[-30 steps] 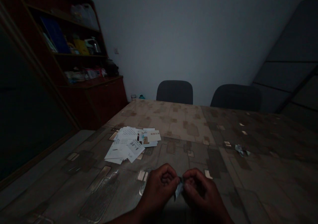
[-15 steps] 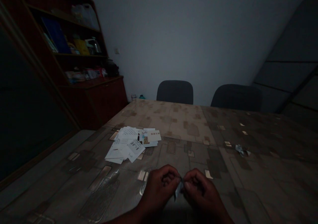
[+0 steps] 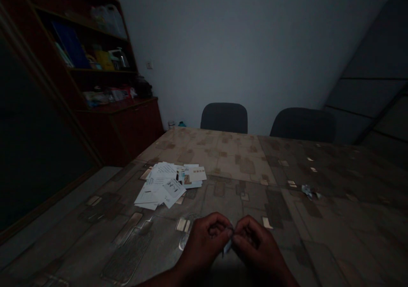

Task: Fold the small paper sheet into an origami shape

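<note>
My left hand (image 3: 210, 238) and my right hand (image 3: 256, 242) meet at the fingertips over the near part of the table. Both are closed in a pinch on a small pale piece of paper (image 3: 227, 247), most of which the fingers and the dark hide. Forward and left of my hands lies a loose, overlapping pile of white cards (image 3: 165, 185), some with writing or print. Off to the right, a small crumpled scrap of paper (image 3: 308, 190) rests on the table.
A patterned cloth covers the table (image 3: 223, 151). Two dark chairs (image 3: 224, 117) stand at its far side. A glass (image 3: 171, 125) and a teal object (image 3: 182, 124) show at the far left corner. A wooden shelf unit (image 3: 127, 121) fills the left.
My fingertips have drawn closer together, and less of the paper shows below them. The card pile and the scrap have not moved.
</note>
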`<state>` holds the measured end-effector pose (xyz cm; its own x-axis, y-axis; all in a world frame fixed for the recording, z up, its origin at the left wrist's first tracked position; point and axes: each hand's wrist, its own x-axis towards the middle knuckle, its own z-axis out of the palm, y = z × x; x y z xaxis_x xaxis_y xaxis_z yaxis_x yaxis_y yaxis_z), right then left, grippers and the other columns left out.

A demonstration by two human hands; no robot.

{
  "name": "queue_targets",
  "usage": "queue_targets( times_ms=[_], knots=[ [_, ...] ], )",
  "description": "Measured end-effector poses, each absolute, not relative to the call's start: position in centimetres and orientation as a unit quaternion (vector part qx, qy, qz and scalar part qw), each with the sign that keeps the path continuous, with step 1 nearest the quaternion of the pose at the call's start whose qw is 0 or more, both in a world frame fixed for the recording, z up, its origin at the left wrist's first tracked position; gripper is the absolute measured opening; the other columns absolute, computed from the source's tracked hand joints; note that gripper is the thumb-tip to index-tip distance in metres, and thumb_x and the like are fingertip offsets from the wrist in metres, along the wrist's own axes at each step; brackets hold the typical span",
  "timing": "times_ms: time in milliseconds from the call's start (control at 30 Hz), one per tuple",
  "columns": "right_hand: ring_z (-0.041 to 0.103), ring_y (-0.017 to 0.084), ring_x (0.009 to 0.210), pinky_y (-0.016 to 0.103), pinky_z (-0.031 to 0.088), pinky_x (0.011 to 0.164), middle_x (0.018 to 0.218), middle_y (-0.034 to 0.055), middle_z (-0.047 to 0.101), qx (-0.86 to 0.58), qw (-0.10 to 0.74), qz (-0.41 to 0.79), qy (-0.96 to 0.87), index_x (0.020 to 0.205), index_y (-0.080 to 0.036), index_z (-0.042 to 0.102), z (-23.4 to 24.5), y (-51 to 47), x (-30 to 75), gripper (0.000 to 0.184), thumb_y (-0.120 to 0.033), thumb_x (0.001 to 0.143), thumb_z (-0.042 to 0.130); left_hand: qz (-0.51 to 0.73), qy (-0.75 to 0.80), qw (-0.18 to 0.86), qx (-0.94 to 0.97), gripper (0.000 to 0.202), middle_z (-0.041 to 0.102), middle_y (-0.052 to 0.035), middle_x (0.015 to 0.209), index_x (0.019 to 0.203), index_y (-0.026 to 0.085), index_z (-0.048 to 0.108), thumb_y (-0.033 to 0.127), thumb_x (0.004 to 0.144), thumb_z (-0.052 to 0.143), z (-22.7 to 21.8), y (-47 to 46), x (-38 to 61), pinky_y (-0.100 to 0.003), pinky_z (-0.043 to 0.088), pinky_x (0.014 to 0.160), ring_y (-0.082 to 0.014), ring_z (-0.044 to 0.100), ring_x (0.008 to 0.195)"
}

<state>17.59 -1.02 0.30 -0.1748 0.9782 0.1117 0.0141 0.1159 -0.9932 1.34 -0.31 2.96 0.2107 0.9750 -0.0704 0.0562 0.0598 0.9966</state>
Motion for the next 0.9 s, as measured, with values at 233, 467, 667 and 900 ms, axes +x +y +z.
queue_targets(
  times_ms=[233,467,667,900],
  knots=[
    [0.053,0.014,0.058,0.023,0.037,0.055,0.064,-0.002,0.057,-0.472,0.48,0.462,-0.578,0.08,-0.018,0.06,1.6,-1.4,17.4,0.027,-0.045,0.08,0.066,0.412,0.437,0.592,0.537,0.027,0.063,-0.0029,0.068,0.085,0.011,0.07,0.037,0.076,0.068,2.4,-0.3,1.2,-0.024,0.041,0.059,-0.0147,0.056,0.061],
    [0.052,0.015,0.058,0.023,0.037,0.055,0.062,-0.0032,0.055,-0.522,0.467,0.361,-0.615,0.074,-0.02,0.06,2.6,-1.5,17.5,0.015,-0.034,0.081,0.06,0.415,0.446,0.599,0.519,0.027,0.057,0.0005,0.064,0.091,0.011,0.07,0.03,0.071,0.071,2.4,-0.4,1.4,-0.021,0.039,0.058,-0.0125,0.051,0.06],
    [0.052,0.013,0.056,0.022,0.038,0.053,0.063,-0.0036,0.056,-0.491,0.463,0.261,-0.691,0.076,-0.021,0.058,1.8,-1.3,17.7,0.01,-0.025,0.085,0.056,0.41,0.469,0.574,0.531,0.026,0.046,0.0054,0.057,0.086,0.011,0.068,0.027,0.066,0.07,2.9,-0.5,1.7,-0.019,0.03,0.049,-0.0093,0.04,0.052],
    [0.056,0.015,0.072,0.025,0.042,0.065,0.08,0.0011,0.061,-0.366,0.467,0.149,-0.791,0.093,-0.021,0.059,2.0,-1.0,17.8,0.01,-0.014,0.09,0.053,0.403,0.474,0.54,0.566,0.017,0.047,0.0051,0.058,0.084,0.011,0.066,0.015,0.068,0.062,1.8,-0.3,1.6,-0.019,0.029,0.051,-0.0093,0.041,0.054]
  ],
)
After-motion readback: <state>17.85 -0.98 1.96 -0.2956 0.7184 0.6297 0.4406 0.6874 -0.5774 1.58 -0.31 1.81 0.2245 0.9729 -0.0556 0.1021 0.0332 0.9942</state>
